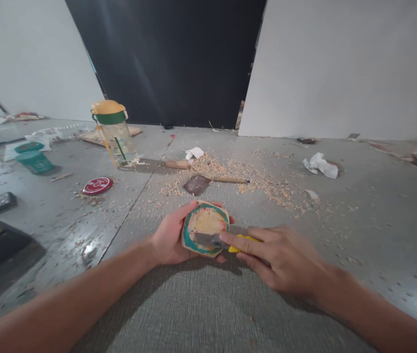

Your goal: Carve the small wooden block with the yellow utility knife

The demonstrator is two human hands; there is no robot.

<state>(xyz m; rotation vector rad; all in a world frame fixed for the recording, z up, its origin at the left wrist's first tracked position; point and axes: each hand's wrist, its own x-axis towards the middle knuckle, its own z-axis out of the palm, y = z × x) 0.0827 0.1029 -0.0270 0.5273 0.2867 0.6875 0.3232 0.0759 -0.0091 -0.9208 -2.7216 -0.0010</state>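
Observation:
My left hand (171, 238) is closed around a small wooden piece (208, 220), pale in the middle with a green painted ring and reddish specks. Its fingers wrap behind the piece and their tips show at the right edge. In my right hand (282, 260) is a yellow-handled utility knife (243, 243), with the index finger stretched along it. The grey blade lies against the lower part of the wooden piece's face. Just beyond lie a brown leaf-shaped flat piece (196, 185) and a slim wooden-handled tool (230, 180).
Wood shavings (223, 166) scatter over the grey surface. A bottle with a yellow lid (111, 132) stands at the back left, near a red round lid (97, 186) and a green container (35, 162). Crumpled white tissue (321, 165) lies at right. Dark and white panels rise behind.

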